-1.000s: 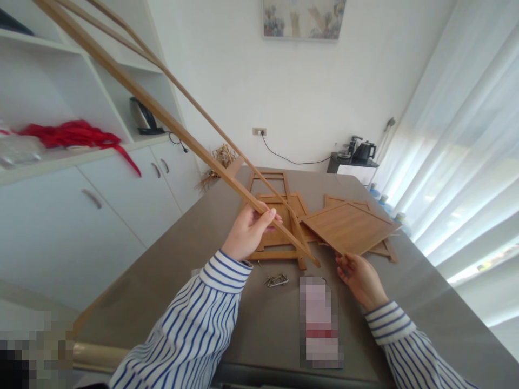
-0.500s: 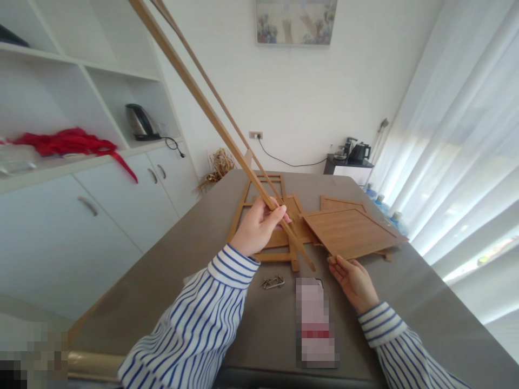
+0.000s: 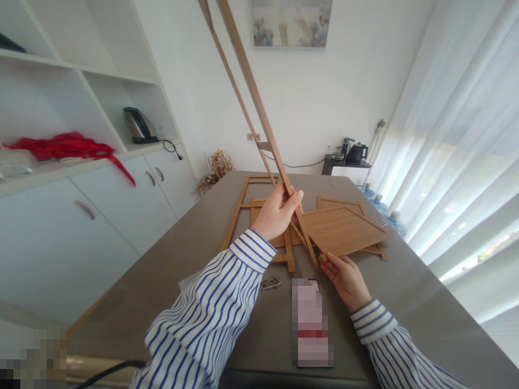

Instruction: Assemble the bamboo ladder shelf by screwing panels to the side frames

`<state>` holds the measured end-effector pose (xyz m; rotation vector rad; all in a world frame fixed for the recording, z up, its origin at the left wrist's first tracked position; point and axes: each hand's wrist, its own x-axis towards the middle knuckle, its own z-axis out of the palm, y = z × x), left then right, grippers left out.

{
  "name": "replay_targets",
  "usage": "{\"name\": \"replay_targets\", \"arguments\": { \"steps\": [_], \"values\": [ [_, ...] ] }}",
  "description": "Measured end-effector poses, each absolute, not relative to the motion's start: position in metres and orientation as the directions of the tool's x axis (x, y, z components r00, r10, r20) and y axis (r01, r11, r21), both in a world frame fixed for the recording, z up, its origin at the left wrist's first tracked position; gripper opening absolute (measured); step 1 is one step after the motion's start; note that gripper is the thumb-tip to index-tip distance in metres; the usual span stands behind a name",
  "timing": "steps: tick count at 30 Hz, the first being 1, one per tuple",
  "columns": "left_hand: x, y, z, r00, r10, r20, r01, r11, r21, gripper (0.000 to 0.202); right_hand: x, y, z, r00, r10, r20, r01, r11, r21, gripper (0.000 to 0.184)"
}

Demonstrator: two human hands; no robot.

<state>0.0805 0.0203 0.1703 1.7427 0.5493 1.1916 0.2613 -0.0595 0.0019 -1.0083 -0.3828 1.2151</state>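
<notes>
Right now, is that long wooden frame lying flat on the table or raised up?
Raised, steeply tilted. The left hand grips the long wooden frame near its lower end, and its top runs out of the picture above.

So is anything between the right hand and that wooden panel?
Nothing visible: the right hand lies at the near corner of the flat brown wooden panel, beside the lower end of the long wooden frame.

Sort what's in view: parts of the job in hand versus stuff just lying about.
In hand: left hand gripping long wooden frame; right hand at wooden panel; flat frames; screws.
Lying about: kettle; red cloth; dried straw; wall picture.
</notes>
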Motion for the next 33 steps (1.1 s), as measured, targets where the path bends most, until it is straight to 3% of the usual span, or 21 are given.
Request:
{"name": "replay_targets", "arguments": {
  "steps": [22,33],
  "values": [
    [0.136,0.009,0.177,0.562,0.643,0.52,-0.1,-0.571,0.815,0.021,0.261,-0.073,0.015,0.37,0.895,-0.249,-0.637,0.05,-0.769,0.03],
    [0.151,-0.002,0.159,0.583,0.67,0.459,-0.189,-0.437,0.879,0.031,0.257,-0.075,0.009,0.347,0.896,-0.277,-0.671,0.03,-0.74,0.032]
  ]
}}
